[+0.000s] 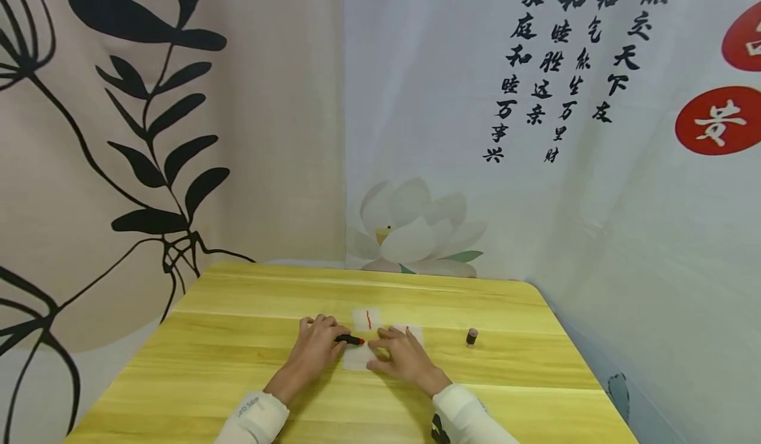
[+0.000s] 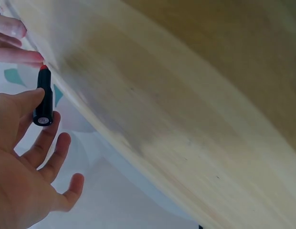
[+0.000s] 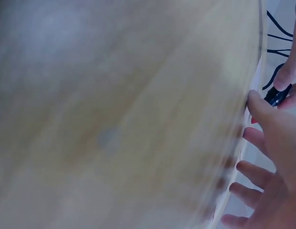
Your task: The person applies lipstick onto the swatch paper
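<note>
My left hand [image 1: 315,346] pinches a black lipstick [image 1: 349,339] between thumb and fingers, its red tip pointing right. In the left wrist view the lipstick [image 2: 43,102] shows its round base end, with the other fingers spread loosely. Beneath the lipstick tip lies a white paper piece [image 1: 355,359]. My right hand [image 1: 407,358] rests at that paper's right side, fingers spread and apart from the lipstick. Just behind lies a second paper piece [image 1: 359,320] bearing a red line. A third paper piece [image 1: 417,333], with a small red mark showing, is partly hidden by the right hand.
A small dark cap [image 1: 471,336] stands on the wooden table [image 1: 250,312], to the right of the hands. Behind the table hang cloth backdrops [image 1: 285,133] printed with plants, a lotus and writing.
</note>
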`<control>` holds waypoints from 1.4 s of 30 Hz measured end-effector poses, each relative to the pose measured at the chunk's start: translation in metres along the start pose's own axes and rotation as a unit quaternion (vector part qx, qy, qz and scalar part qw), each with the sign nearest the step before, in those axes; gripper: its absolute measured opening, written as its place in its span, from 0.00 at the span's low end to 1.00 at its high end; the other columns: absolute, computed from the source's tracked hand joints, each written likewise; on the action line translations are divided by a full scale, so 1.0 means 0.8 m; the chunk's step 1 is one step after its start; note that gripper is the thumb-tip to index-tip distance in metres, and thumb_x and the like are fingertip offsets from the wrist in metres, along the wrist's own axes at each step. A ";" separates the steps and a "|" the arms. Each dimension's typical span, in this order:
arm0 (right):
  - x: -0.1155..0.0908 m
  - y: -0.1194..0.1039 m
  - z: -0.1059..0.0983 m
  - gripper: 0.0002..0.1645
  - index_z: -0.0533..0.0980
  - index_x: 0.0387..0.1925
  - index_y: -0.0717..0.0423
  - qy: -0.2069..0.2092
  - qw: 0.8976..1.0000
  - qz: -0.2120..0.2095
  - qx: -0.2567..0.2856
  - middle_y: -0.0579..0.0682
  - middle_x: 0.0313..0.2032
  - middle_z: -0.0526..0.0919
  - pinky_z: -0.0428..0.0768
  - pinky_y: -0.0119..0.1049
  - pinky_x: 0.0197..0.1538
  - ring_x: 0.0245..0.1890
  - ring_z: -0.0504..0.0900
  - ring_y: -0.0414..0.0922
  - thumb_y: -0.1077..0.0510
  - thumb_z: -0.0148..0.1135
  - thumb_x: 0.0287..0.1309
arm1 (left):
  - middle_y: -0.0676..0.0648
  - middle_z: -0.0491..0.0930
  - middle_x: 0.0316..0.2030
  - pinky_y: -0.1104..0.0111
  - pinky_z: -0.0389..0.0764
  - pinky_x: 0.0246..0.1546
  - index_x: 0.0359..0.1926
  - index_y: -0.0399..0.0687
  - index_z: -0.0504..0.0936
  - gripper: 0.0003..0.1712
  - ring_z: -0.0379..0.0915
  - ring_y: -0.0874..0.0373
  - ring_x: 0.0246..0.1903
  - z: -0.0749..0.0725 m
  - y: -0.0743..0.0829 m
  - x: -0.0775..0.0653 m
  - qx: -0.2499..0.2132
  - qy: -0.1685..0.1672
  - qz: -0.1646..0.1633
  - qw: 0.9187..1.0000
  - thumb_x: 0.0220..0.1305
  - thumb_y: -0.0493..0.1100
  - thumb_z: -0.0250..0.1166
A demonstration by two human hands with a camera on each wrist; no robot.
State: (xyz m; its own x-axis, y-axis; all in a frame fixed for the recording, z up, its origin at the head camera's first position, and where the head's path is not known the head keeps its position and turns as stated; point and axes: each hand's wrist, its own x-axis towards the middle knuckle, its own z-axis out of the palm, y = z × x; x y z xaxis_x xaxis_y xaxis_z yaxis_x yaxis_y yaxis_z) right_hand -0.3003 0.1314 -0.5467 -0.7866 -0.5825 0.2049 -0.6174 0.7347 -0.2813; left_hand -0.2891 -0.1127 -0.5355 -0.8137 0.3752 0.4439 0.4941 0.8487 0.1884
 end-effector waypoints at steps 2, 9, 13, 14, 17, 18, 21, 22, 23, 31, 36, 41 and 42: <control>0.000 0.000 0.001 0.29 0.83 0.61 0.50 0.000 1.000 0.001 0.002 0.65 0.67 0.75 0.61 0.76 0.67 0.69 0.70 0.68 0.40 0.70 0.65 | 0.50 0.84 0.43 0.41 0.69 0.57 0.49 0.53 0.91 0.14 0.77 0.49 0.49 0.000 0.000 0.000 0.000 -0.002 -0.003 1.000 0.61 0.44 0.78; -0.001 -0.001 0.004 0.30 0.83 0.62 0.49 -0.008 1.000 0.008 0.019 0.64 0.68 0.74 0.60 0.75 0.68 0.71 0.68 0.67 0.38 0.69 0.66 | 0.52 0.84 0.40 0.43 0.69 0.56 0.47 0.54 0.92 0.13 0.76 0.52 0.46 0.001 -0.002 -0.004 0.002 -0.006 -0.008 1.000 0.60 0.44 0.79; -0.002 -0.003 0.006 0.30 0.83 0.62 0.48 -0.009 1.000 0.011 0.015 0.63 0.69 0.74 0.61 0.74 0.68 0.71 0.68 0.67 0.38 0.68 0.66 | 0.53 0.83 0.39 0.43 0.70 0.56 0.46 0.54 0.92 0.13 0.76 0.52 0.45 0.002 -0.002 -0.006 0.002 -0.003 -0.010 1.000 0.60 0.44 0.79; -0.002 -0.003 0.006 0.30 0.83 0.62 0.48 -0.008 1.000 0.012 0.014 0.63 0.69 0.74 0.61 0.74 0.68 0.71 0.68 0.67 0.37 0.68 0.66 | 0.53 0.83 0.39 0.43 0.70 0.56 0.46 0.54 0.92 0.13 0.76 0.52 0.45 0.002 -0.001 -0.007 0.000 -0.003 -0.011 1.000 0.60 0.44 0.79; -0.002 -0.002 0.007 0.30 0.83 0.62 0.47 -0.007 1.000 0.015 0.012 0.63 0.69 0.74 0.61 0.73 0.69 0.72 0.68 0.66 0.37 0.68 0.65 | 0.53 0.83 0.38 0.43 0.70 0.55 0.46 0.54 0.92 0.13 0.76 0.52 0.45 0.001 0.000 -0.007 -0.004 -0.002 -0.013 1.000 0.60 0.44 0.79; -0.002 -0.001 0.008 0.31 0.83 0.62 0.47 -0.007 1.000 0.015 0.012 0.62 0.69 0.74 0.61 0.72 0.69 0.72 0.67 0.66 0.37 0.68 0.65 | 0.53 0.83 0.38 0.43 0.70 0.55 0.46 0.54 0.92 0.13 0.76 0.52 0.45 0.001 0.000 -0.007 -0.005 -0.002 -0.014 1.000 0.59 0.44 0.79; -0.003 0.001 0.009 0.31 0.82 0.63 0.47 -0.007 1.000 0.015 0.011 0.62 0.70 0.73 0.61 0.72 0.69 0.72 0.67 0.67 0.36 0.68 0.65 | 0.53 0.83 0.38 0.42 0.69 0.56 0.46 0.54 0.92 0.13 0.75 0.52 0.45 0.000 0.001 -0.007 -0.003 -0.007 -0.015 1.000 0.59 0.44 0.79; -0.003 0.001 0.009 0.31 0.82 0.63 0.47 -0.007 1.000 0.015 0.011 0.62 0.70 0.73 0.61 0.72 0.69 0.72 0.67 0.67 0.36 0.68 0.65 | 0.53 0.83 0.38 0.42 0.69 0.56 0.46 0.54 0.92 0.13 0.76 0.52 0.45 0.000 0.001 -0.008 -0.002 -0.009 -0.014 1.000 0.59 0.44 0.79; -0.004 0.001 0.009 0.31 0.82 0.62 0.47 -0.006 1.000 0.015 0.011 0.62 0.70 0.73 0.61 0.72 0.69 0.72 0.67 0.67 0.36 0.68 0.65 | 0.53 0.83 0.38 0.42 0.69 0.56 0.46 0.54 0.92 0.13 0.76 0.52 0.45 0.000 0.001 -0.008 -0.001 -0.011 -0.014 1.000 0.59 0.45 0.79; -0.005 -0.001 0.005 0.29 0.83 0.62 0.47 -0.002 1.000 0.014 0.005 0.63 0.70 0.73 0.62 0.71 0.70 0.72 0.66 0.68 0.38 0.70 0.65 | 0.54 0.82 0.38 0.43 0.69 0.57 0.46 0.54 0.92 0.13 0.75 0.54 0.44 -0.001 0.002 -0.011 -0.001 -0.016 -0.011 1.000 0.59 0.45 0.79; -0.004 0.000 0.001 0.29 0.83 0.62 0.47 -0.002 1.000 0.018 0.007 0.63 0.70 0.72 0.61 0.71 0.70 0.73 0.64 0.68 0.39 0.70 0.65 | 0.54 0.83 0.38 0.42 0.69 0.58 0.46 0.54 0.92 0.13 0.75 0.54 0.44 -0.002 0.004 -0.012 0.000 -0.011 -0.007 1.000 0.59 0.45 0.79; -0.004 0.002 0.002 0.30 0.83 0.62 0.48 0.000 1.000 0.017 0.005 0.63 0.71 0.72 0.61 0.71 0.70 0.73 0.64 0.68 0.39 0.70 0.65 | 0.54 0.83 0.37 0.41 0.68 0.60 0.45 0.54 0.92 0.13 0.75 0.54 0.45 -0.003 0.007 -0.013 0.001 -0.008 -0.002 1.000 0.59 0.44 0.79; -0.004 0.002 0.003 0.30 0.83 0.62 0.48 0.000 1.000 0.017 0.005 0.63 0.71 0.72 0.61 0.71 0.70 0.73 0.64 0.68 0.38 0.69 0.65 | 0.54 0.83 0.38 0.41 0.68 0.60 0.45 0.54 0.92 0.13 0.75 0.54 0.45 -0.003 0.008 -0.014 0.002 -0.008 -0.001 1.000 0.58 0.44 0.79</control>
State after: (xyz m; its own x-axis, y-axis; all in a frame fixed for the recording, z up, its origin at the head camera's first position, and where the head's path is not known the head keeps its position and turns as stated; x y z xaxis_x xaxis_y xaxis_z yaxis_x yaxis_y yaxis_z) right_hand -0.2987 0.1339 -0.5498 -0.8071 -0.5570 0.1958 -0.5901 0.7507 -0.2968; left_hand -0.2765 -0.1123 -0.5372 -0.8192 0.3801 0.4295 0.4916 0.8510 0.1847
